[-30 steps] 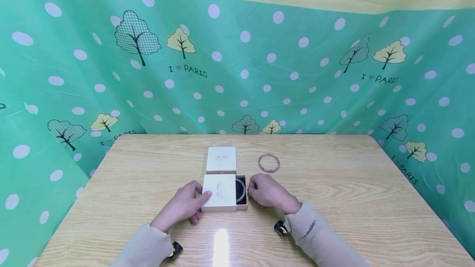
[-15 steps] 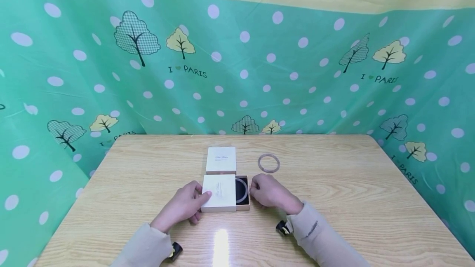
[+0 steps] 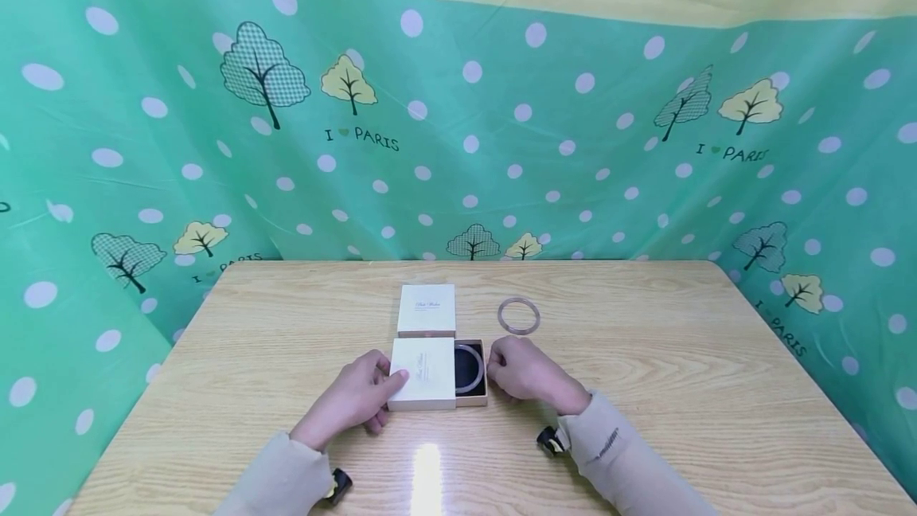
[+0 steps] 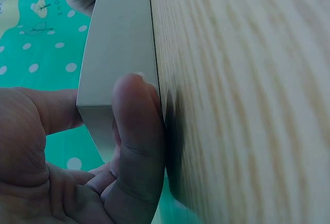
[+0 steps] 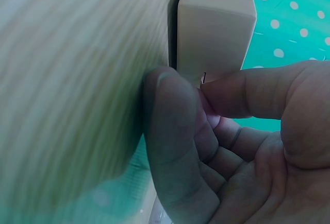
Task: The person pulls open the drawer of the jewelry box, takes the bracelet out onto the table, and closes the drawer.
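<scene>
A white drawer-style gift box [image 3: 438, 388] lies on the table in the head view, its drawer [image 3: 470, 401] partly out to the right. Inside the black-lined drawer sits a pale purple bangle [image 3: 481, 377], its left part hidden under the sleeve. My left hand [image 3: 358, 392] grips the box's left end, thumb on top; the left wrist view shows fingers along the white sleeve [image 4: 121, 44]. At the drawer's right end, my right hand [image 3: 528, 373] pinches a small pull tab, mostly hidden by thumb and finger, near the box's end face [image 5: 211, 38] in the right wrist view.
A second white box [image 3: 430, 309] stands directly behind the first. Another pale purple bangle [image 3: 519, 331] lies on the wooden table [image 3: 645, 341], behind my right hand. A green dotted curtain [image 3: 573, 118] hangs around the back and sides.
My right hand has moved a little to the right, drawing the drawer farther out, so more of the bangle inside shows. My left hand and the white sleeve have stayed in place.
</scene>
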